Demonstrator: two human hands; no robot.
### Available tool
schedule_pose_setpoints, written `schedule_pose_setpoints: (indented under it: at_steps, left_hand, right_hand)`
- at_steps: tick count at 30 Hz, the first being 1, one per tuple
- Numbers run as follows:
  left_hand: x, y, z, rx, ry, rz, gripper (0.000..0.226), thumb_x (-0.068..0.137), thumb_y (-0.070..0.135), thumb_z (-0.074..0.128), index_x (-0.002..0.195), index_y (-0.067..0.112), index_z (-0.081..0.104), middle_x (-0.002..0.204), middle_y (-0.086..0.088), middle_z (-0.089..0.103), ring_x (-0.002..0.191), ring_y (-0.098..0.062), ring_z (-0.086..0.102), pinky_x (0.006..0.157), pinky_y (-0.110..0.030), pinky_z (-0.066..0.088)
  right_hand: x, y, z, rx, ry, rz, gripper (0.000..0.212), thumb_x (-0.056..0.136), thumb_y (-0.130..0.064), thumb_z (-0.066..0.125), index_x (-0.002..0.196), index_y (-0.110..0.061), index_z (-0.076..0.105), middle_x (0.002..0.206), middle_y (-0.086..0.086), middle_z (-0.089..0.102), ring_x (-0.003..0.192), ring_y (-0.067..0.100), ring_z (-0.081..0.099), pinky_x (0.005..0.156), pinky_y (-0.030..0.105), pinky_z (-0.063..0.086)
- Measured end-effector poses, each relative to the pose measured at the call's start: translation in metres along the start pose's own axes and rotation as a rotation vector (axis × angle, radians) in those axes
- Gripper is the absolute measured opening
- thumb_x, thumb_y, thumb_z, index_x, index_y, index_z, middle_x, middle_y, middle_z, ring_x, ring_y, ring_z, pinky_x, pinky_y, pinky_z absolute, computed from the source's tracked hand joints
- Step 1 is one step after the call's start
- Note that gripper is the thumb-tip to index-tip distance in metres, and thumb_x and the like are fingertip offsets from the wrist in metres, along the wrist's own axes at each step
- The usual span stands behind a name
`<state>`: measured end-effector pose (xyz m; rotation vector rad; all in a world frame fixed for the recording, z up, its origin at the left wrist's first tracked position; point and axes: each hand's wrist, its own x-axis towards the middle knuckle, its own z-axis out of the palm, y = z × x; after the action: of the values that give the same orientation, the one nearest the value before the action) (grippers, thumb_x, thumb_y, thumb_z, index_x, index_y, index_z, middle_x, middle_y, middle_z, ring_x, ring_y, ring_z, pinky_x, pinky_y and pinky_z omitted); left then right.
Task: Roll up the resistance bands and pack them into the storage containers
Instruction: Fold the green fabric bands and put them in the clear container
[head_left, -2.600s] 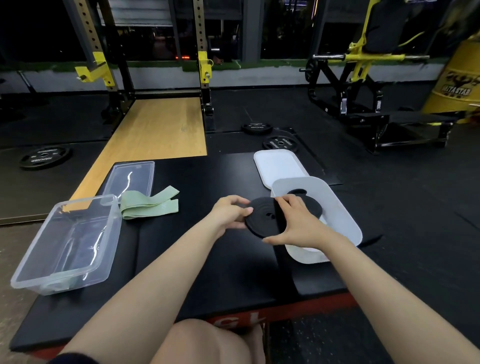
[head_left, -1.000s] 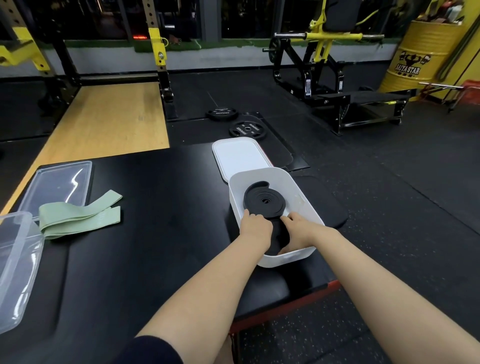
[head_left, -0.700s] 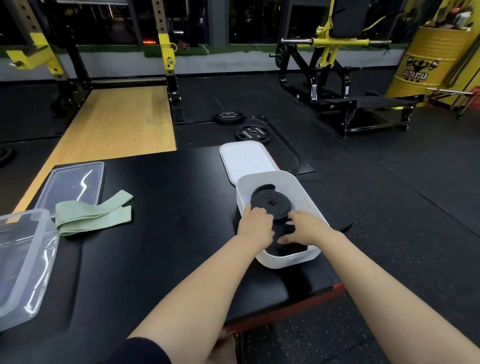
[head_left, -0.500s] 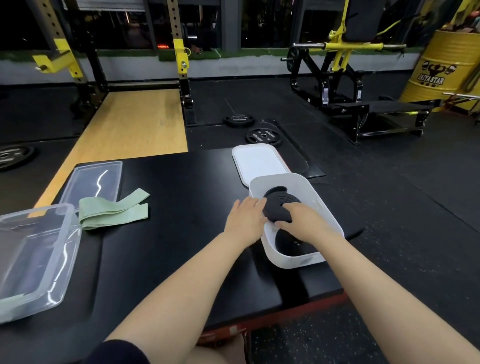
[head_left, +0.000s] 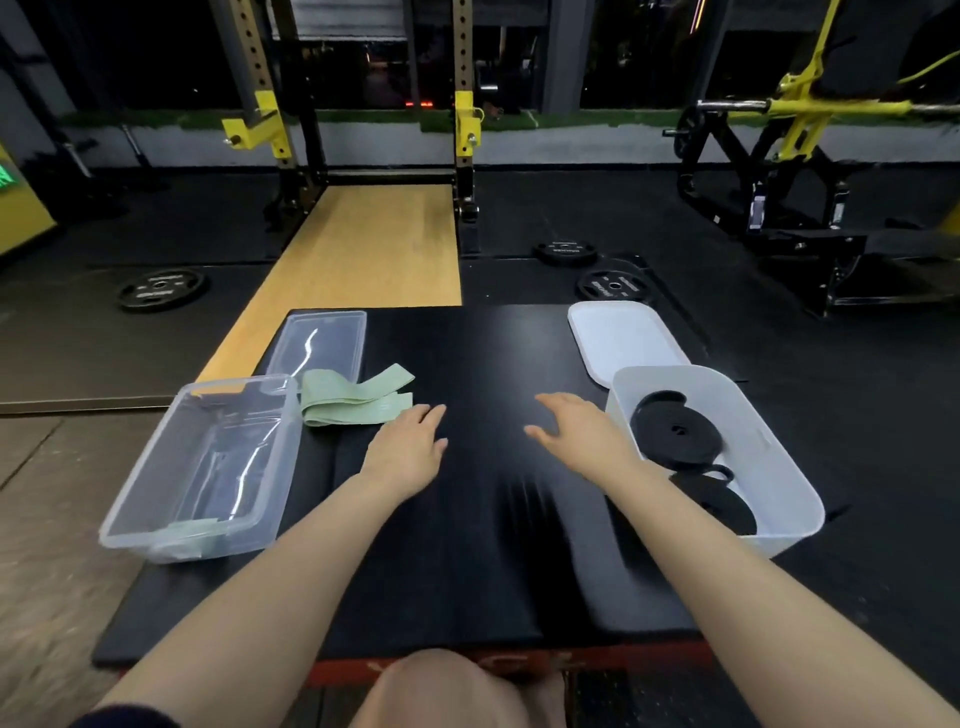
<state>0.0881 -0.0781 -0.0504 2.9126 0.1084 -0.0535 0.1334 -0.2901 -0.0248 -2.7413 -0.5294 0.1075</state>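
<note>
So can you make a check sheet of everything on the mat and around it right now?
Surface: black mat, red edge nearest.
Job's things: rolled black bands in white container; green band unrolled beside clear container.
Clutter: white lid, clear lid.
Grippers: left hand and right hand open, holding nothing.
Cables: nothing seen.
Surroundings: weight plates, yellow rack, wooden platform.
</note>
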Motion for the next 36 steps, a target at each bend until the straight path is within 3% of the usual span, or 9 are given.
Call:
schedule_pose_setpoints:
  at_steps: [10, 15, 20, 22, 26, 28, 30, 32, 36]
  left_hand:
    - [0.011, -0.084, -0.001, -0.067, -0.050, -0.164, 0.045, 0.099, 0.027, 0.039, 0.141, 0.011, 0.035, 0.140, -0.007, 0.041, 0.126, -0.027, 0.043, 0.101, -0.040, 0.040]
    - [0.026, -0.097, 0.014, -0.067, -0.065, -0.146, 0.046, 0.098, 0.024, 0.040, 0.142, 0.011, 0.033, 0.143, -0.007, 0.038, 0.128, -0.026, 0.042, 0.104, -0.038, 0.038]
    - [0.050, -0.101, 0.024, 0.033, -0.034, -0.067, 0.050, 0.100, 0.021, 0.036, 0.146, 0.008, 0.022, 0.154, -0.006, 0.024, 0.142, -0.021, 0.021, 0.114, -0.031, 0.022]
    - [0.057, -0.103, 0.028, 0.054, -0.056, -0.074, 0.051, 0.101, 0.022, 0.033, 0.147, 0.007, 0.019, 0.155, -0.007, 0.020, 0.144, -0.020, 0.017, 0.115, -0.032, 0.020]
    - [0.060, -0.104, 0.038, 0.117, -0.123, -0.088, 0.051, 0.102, 0.021, 0.026, 0.149, 0.007, 0.013, 0.158, -0.007, 0.012, 0.146, -0.020, 0.009, 0.117, -0.034, 0.013]
    - [0.059, -0.103, 0.039, 0.115, -0.134, -0.093, 0.051, 0.102, 0.020, 0.025, 0.149, 0.006, 0.011, 0.158, -0.007, 0.009, 0.146, -0.020, 0.006, 0.117, -0.033, 0.012]
    - [0.057, -0.102, 0.036, 0.098, -0.126, -0.091, 0.049, 0.102, 0.019, 0.025, 0.148, 0.006, 0.014, 0.158, -0.008, 0.011, 0.146, -0.020, 0.008, 0.115, -0.032, 0.014]
    - [0.053, -0.099, 0.031, 0.056, -0.121, -0.088, 0.046, 0.101, 0.016, 0.027, 0.146, 0.007, 0.022, 0.154, -0.009, 0.022, 0.143, -0.022, 0.020, 0.112, -0.032, 0.021]
    - [0.047, -0.100, 0.019, -0.169, -0.011, -0.162, 0.051, 0.097, 0.009, 0.035, 0.147, 0.014, 0.024, 0.148, -0.005, 0.034, 0.132, -0.023, 0.037, 0.103, -0.037, 0.037]
  right_hand:
    - [0.060, -0.082, 0.056, 0.002, -0.139, -0.078, 0.052, 0.097, -0.038, 0.047, 0.144, -0.017, 0.036, 0.148, 0.003, 0.038, 0.133, 0.022, 0.038, 0.104, 0.037, 0.038]
    - [0.094, -0.102, 0.088, 0.061, -0.167, -0.008, 0.047, 0.096, -0.036, 0.050, 0.135, -0.011, 0.046, 0.133, 0.009, 0.053, 0.122, 0.026, 0.048, 0.095, 0.038, 0.045]
    - [0.122, -0.113, 0.115, 0.154, -0.103, 0.072, 0.035, 0.095, -0.032, 0.051, 0.115, -0.004, 0.056, 0.112, 0.011, 0.061, 0.114, 0.028, 0.048, 0.079, 0.036, 0.047]
    - [0.130, -0.117, 0.121, 0.160, -0.061, 0.092, 0.031, 0.094, -0.030, 0.053, 0.110, -0.003, 0.056, 0.110, 0.013, 0.059, 0.112, 0.029, 0.048, 0.075, 0.034, 0.044]
    - [0.142, -0.123, 0.130, 0.179, -0.024, 0.127, 0.028, 0.092, -0.021, 0.057, 0.112, -0.001, 0.055, 0.115, 0.014, 0.055, 0.110, 0.030, 0.050, 0.083, 0.034, 0.043]
    - [0.146, -0.126, 0.135, 0.265, -0.014, 0.186, 0.016, 0.088, -0.015, 0.060, 0.098, -0.003, 0.055, 0.110, 0.015, 0.058, 0.099, 0.029, 0.053, 0.072, 0.033, 0.042]
    - [0.146, -0.127, 0.136, 0.394, 0.004, 0.249, 0.008, 0.084, -0.009, 0.060, 0.091, -0.006, 0.058, 0.105, 0.013, 0.064, 0.090, 0.027, 0.057, 0.065, 0.030, 0.041]
    - [0.142, -0.129, 0.132, 0.506, 0.018, 0.266, 0.017, 0.085, -0.006, 0.058, 0.099, -0.009, 0.067, 0.102, 0.006, 0.067, 0.090, 0.023, 0.061, 0.067, 0.028, 0.044]
    - [0.126, -0.132, 0.121, 0.646, 0.057, 0.170, 0.013, 0.089, -0.008, 0.055, 0.090, -0.008, 0.068, 0.091, 0.007, 0.068, 0.075, 0.015, 0.053, 0.067, 0.027, 0.043]
